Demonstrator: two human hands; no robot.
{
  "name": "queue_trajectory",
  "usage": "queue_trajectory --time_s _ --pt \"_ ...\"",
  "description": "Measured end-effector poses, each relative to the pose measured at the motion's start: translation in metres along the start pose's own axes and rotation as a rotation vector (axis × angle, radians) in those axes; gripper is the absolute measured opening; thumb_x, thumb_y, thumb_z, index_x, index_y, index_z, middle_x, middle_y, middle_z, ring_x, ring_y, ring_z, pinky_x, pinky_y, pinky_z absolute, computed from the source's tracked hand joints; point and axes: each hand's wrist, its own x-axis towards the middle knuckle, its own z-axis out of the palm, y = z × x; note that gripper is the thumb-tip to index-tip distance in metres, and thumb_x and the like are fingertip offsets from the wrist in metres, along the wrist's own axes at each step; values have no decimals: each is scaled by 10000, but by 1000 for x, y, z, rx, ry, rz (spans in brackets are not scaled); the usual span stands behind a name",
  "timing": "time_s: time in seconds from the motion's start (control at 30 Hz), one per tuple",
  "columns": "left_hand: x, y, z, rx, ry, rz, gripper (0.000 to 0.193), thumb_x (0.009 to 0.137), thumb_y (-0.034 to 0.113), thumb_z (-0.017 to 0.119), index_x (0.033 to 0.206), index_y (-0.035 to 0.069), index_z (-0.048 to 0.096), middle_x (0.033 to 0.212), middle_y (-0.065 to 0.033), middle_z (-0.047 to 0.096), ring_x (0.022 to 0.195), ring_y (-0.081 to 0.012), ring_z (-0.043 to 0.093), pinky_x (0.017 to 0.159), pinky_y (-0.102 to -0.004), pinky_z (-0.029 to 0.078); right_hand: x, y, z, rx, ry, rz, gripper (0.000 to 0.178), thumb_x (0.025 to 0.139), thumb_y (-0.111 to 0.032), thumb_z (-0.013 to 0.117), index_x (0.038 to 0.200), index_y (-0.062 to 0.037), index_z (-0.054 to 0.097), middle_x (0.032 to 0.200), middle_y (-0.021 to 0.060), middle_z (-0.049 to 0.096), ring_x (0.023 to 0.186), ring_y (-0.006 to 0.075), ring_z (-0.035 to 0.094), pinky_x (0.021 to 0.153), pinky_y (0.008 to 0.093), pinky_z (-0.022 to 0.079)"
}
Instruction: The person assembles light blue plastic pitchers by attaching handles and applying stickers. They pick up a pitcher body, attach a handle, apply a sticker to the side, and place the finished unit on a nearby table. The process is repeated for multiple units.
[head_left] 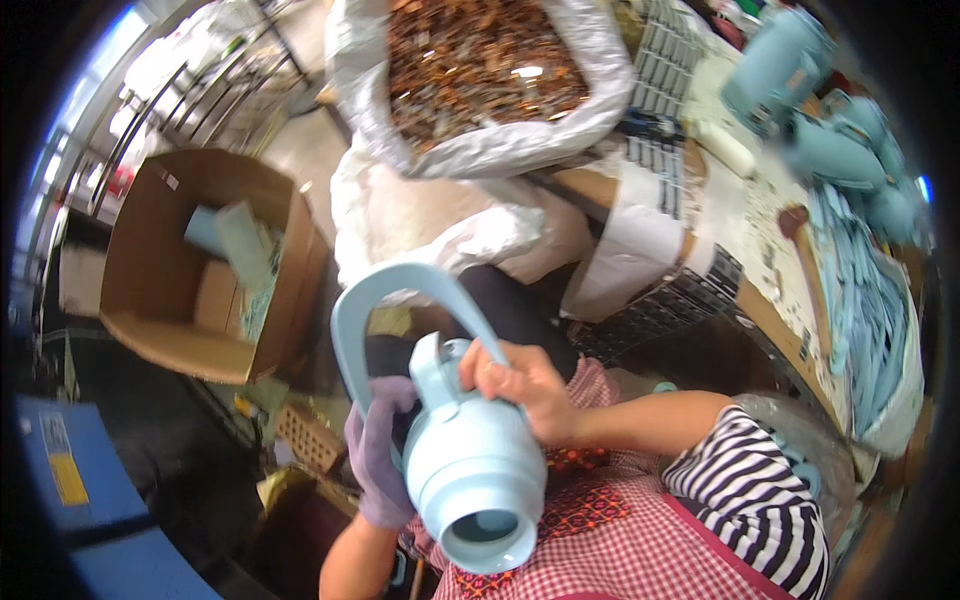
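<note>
A light blue plastic thermos jug shell hangs tilted in front of my lap, its round open mouth toward me. Its large curved carrying handle arches away at the far end. My left hand, in a lavender glove, grips the left side where the handle comes down to the body. With bare fingers curled, my right hand holds the upper right side near the handle's other end. Between the hands a smaller grip sticks up from the body. The fingertips under the jug are hidden.
A cardboard box with pale blue pieces stands left. Ahead is a white sack of brown flakes. On the right-hand workbench are more blue jugs, a tool with a wooden handle and a bag of blue strips.
</note>
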Motion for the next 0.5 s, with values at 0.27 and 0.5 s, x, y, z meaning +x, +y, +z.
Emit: queue_trajectory --time_s 0.27,0.5 --pt "74 -1 -31 135 189 965 306 1021 292 535 1092 6 616 1173 -145 631 1024 -268 623 899 -378 499 111 38 -60 -243 -78 -553 686 990 -658 525 1216 -17 612 1186 59 613 1111 162 547 985 313 434" --pt "90 -74 -110 -151 59 -147 318 974 140 631 1250 -19 620 1334 -136 599 1154 -217 612 1029 -336 467 14 -110 -117 -62 -74 -200 285 880 -206 817 1045 -17 682 783 5 652 640 81 579 579 232 457"
